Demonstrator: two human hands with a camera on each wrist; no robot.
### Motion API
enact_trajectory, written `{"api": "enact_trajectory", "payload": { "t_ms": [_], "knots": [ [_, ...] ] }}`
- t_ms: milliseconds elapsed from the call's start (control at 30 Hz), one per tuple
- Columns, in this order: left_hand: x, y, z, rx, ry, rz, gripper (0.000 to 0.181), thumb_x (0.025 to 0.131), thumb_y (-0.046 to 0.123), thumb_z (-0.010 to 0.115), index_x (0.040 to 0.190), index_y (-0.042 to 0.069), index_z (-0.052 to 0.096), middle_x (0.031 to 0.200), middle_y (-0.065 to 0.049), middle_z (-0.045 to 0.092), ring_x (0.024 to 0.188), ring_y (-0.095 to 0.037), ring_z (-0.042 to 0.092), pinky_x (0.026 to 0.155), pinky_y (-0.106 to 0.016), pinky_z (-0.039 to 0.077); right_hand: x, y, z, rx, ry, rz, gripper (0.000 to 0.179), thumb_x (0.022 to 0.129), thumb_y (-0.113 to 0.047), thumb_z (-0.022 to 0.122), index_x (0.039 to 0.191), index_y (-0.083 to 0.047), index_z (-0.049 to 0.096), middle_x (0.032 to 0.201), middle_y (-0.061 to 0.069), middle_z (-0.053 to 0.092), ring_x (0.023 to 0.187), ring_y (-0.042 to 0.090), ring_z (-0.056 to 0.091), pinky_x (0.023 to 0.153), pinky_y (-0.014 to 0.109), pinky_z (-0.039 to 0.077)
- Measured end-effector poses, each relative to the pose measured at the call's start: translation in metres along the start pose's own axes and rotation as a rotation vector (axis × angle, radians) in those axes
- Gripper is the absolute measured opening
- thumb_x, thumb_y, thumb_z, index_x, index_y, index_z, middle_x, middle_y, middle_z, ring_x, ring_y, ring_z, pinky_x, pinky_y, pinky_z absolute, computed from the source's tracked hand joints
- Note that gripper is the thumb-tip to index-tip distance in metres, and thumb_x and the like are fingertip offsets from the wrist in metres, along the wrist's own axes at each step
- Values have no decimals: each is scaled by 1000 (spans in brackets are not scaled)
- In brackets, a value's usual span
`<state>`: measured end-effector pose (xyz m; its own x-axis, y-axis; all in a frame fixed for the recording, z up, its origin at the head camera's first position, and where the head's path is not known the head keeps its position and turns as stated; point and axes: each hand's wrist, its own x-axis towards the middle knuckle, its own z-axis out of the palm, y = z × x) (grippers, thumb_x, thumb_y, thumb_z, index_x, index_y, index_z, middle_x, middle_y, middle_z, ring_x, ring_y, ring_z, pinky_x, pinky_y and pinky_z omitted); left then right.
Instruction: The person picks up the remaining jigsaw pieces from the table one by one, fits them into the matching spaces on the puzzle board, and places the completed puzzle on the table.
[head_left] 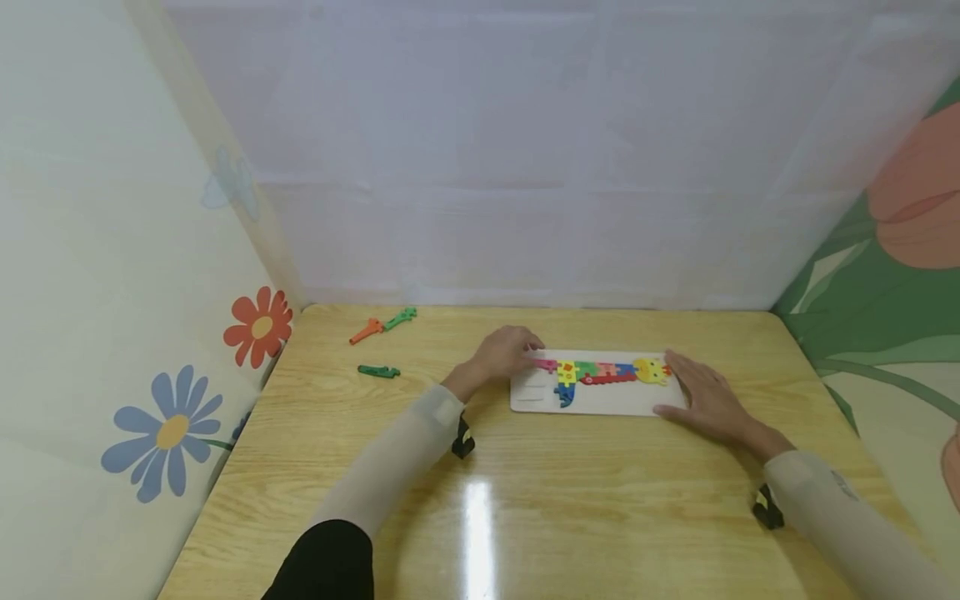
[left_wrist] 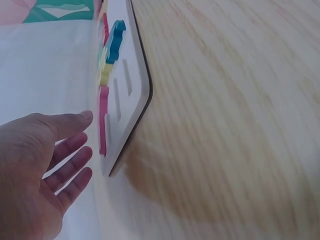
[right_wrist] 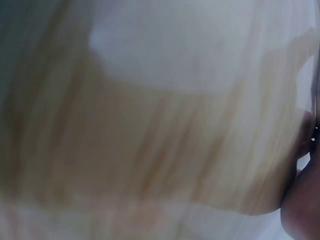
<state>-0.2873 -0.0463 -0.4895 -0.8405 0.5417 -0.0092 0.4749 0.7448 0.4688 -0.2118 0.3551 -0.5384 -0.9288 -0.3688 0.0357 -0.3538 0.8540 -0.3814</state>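
Note:
A white puzzle board [head_left: 607, 402] lies on the table, bearing a giraffe of coloured pieces with a yellow head piece [head_left: 651, 372] at its right end. My left hand [head_left: 504, 352] is at the board's left end, beside a pink leg piece [left_wrist: 103, 120]. The left wrist view shows its thumb and fingers parted, with nothing between them. A blue leg piece [head_left: 566, 395] sits below the yellow body piece, near bare slots in the board. My right hand [head_left: 705, 400] rests at the board's right end, thumb and fingers spread about its corners. The right wrist view shows little of this hand.
An orange piece [head_left: 367, 332] and a light green piece [head_left: 401, 318] lie touching or nearly so at the table's back left. In front of them is a dark green piece [head_left: 378, 372]. A white cloth wall [head_left: 480, 242] rises behind the wooden table [head_left: 585, 500].

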Motion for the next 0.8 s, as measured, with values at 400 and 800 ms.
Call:
{"api": "enact_trajectory", "payload": {
  "t_ms": [400,800],
  "knots": [
    [-16,-21,-19,32,57,-1,39,97,27,80,133,13,74,132,-4,73,117,-23,68,97,-42,58,0,2,0,-6,-7,0,106,95,-58,71,169,-4,18,172,25,22,156,50,23,121,71,16],
    [-49,-48,-49,61,90,-27,41,97,27,79,135,11,73,133,-9,72,119,-31,68,92,-48,60,-1,1,0,2,-7,-4,106,95,-57,71,169,-4,18,173,25,22,156,50,22,123,70,15]
  ]
}}
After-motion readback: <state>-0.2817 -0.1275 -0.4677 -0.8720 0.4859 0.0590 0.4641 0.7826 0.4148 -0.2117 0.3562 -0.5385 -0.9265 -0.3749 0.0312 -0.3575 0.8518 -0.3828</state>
